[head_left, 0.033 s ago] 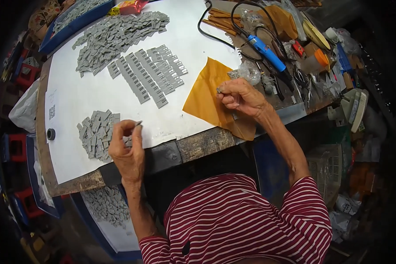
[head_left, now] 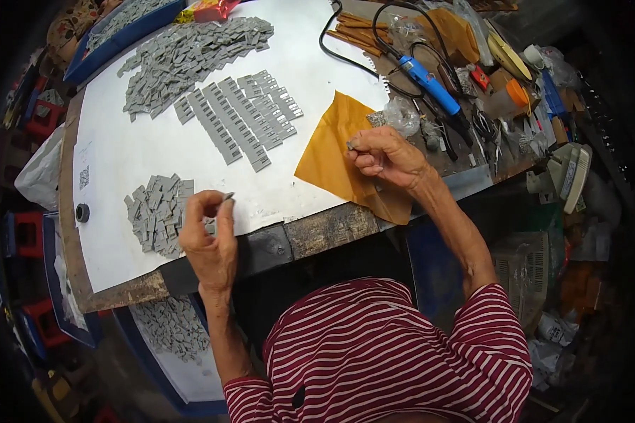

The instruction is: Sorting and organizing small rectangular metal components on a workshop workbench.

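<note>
My left hand (head_left: 212, 236), at the table's near edge, pinches a small flat grey piece (head_left: 228, 197) between thumb and forefinger. Just beside it, on the left, lies a small heap of flat grey rectangular pieces (head_left: 155, 215). My right hand (head_left: 389, 156) is closed over a brown paper sheet (head_left: 324, 151), and a tiny grey piece (head_left: 351, 145) shows at its fingertips; its exact kind is too small to make out. Between and beyond my hands, similar grey pieces stand in neat slanting rows (head_left: 236, 120) on white paper (head_left: 282, 201).
A larger grey heap (head_left: 190, 60) spreads at the back left, near a blue tray (head_left: 120, 35). On the right lie a blue corded electric screwdriver (head_left: 430, 84), pliers (head_left: 483, 127) and plastic bags (head_left: 400, 116). A black ring (head_left: 82, 213) sits at the left edge.
My left hand has shifted very slightly to the right with its piece. My right hand stays over the brown paper, still closed.
</note>
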### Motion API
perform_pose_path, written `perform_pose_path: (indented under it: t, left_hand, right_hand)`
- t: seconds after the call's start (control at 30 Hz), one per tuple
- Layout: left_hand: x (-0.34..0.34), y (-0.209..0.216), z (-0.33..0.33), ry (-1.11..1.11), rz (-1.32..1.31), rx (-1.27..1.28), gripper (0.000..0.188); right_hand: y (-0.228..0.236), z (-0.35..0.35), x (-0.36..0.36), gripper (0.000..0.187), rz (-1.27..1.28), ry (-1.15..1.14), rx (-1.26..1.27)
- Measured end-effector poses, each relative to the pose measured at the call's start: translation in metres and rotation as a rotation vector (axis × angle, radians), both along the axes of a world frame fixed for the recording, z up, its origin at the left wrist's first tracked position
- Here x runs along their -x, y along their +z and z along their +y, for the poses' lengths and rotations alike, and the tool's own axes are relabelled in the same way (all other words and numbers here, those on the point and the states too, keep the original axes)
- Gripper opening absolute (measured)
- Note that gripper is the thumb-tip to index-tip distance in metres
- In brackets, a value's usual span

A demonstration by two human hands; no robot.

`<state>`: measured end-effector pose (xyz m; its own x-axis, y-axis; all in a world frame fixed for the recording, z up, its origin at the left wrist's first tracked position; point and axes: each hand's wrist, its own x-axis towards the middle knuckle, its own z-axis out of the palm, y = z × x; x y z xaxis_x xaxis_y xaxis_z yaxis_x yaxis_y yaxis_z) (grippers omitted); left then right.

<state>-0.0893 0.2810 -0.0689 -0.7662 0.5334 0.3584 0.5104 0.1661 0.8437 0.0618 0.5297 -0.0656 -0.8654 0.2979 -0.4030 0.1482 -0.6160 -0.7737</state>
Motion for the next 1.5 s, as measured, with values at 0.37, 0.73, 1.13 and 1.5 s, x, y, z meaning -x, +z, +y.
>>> perform_pose_path:
  t: [0.37,0.73,1.13,1.5]
  left_hand:
    - [-0.021,-0.009,0.009,-0.153,-0.277,-0.086,0.011]
    - [-0.021,-0.014,0.017,-0.364,-0.850,-0.275,0.018]
    - [-0.023,-0.015,0.025,-0.402,-0.923,-0.239,0.018]
    - [-0.034,-0.016,0.032,-0.520,-0.953,-0.235,0.018]
  right_hand:
    - [-0.018,-0.023,0.017,0.010,0.000,0.018,0.277]
    - [0.000,-0.051,0.030,0.009,0.036,0.137,-0.048]
    - [0.011,-0.071,0.035,0.009,0.026,0.168,-0.274]
    - [0.003,-0.078,0.028,0.008,0.054,0.121,-0.420]
